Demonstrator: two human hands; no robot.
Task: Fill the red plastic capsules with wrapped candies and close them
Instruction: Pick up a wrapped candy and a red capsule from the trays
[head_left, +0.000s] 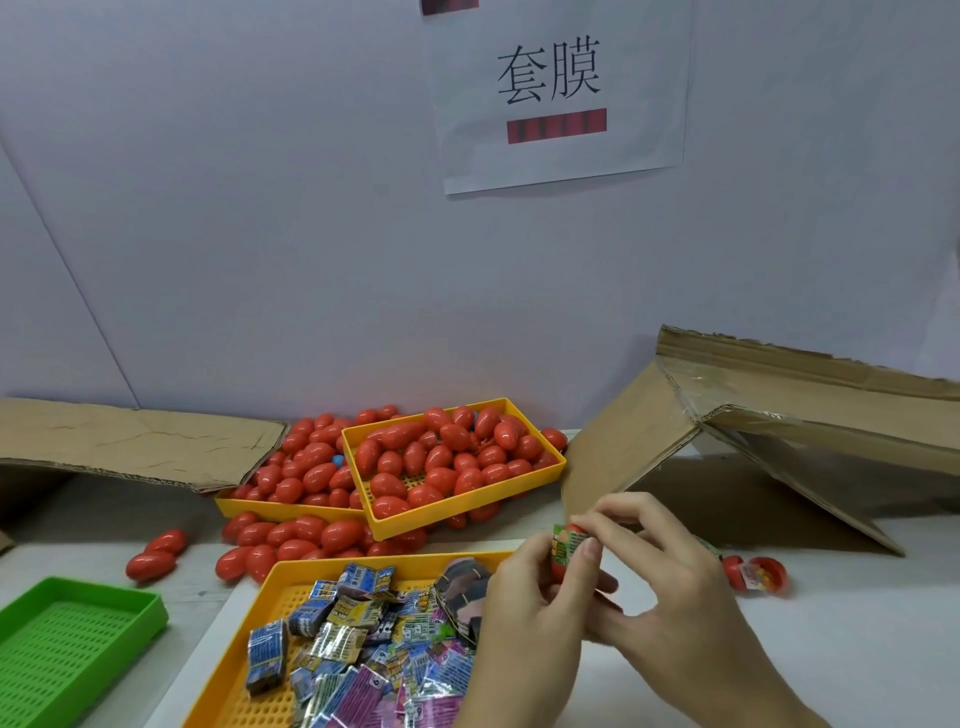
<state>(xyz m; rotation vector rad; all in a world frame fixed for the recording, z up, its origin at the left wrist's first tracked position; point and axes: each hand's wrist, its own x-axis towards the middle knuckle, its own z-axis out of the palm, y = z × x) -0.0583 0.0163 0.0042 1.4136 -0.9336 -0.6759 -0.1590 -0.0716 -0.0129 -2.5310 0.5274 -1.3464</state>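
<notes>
One capsule (569, 551) in hand, held w/ candy wrapper (566, 540) going in: left hand (524, 608) grips it, right hand (670, 587) pinches at its top. Dozens of red capsules (452, 457) fill yellow trays (519, 496) behind; can't tell which are filled. Candy tray (291, 571) is well stocked, so much looks left to do.

Three yellow trays (470, 506), one green tray (83, 631), two hands (524, 613), capsules (447, 457) too many to count.

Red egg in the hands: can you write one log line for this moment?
step: filling | hands: left and right hold capsule | candy at its mouth | capsule: open | candies tray: stocked
</notes>
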